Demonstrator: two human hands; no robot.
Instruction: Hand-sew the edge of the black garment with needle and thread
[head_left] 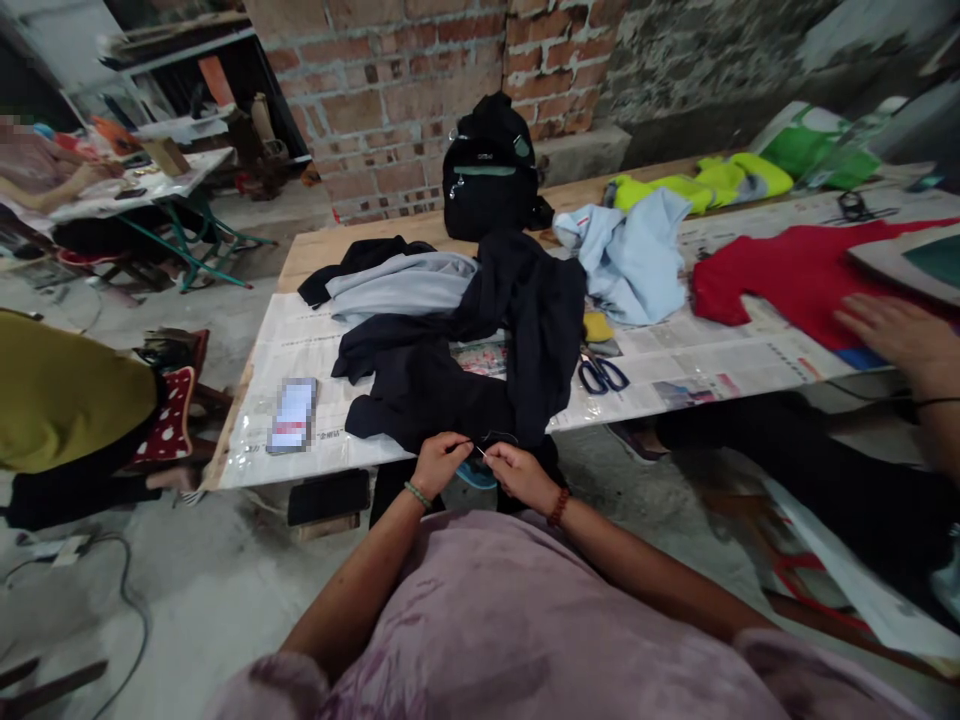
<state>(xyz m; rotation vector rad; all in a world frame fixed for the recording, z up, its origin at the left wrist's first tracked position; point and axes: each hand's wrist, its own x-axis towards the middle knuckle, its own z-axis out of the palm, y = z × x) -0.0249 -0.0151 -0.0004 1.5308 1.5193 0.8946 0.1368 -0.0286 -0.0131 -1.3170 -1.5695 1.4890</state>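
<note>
Just off the table's front edge, my left hand (441, 464) and my right hand (521, 476) are close together, both pinched closed. A thin pale needle (483, 452) pokes out from my right fingertips, and a dark thread (499, 437) loops above them. Between my left thumb and finger is a small dark bit, thread or cloth edge; I cannot tell which. Directly beyond both hands lies a crumpled black garment (442, 395). A grey cloth (409, 283) rests among its folds. Blue-handled scissors (602, 374) lie right of the garment, by a yellow piece (598, 327).
Newspaper under clear plastic covers the table (259, 345). On it are a phone (293, 415), a black backpack (491, 170), a light blue cloth (634, 255) and a red garment (787, 270). A co-worker's hand (877, 325) is at the right; another person (75, 390) sits left.
</note>
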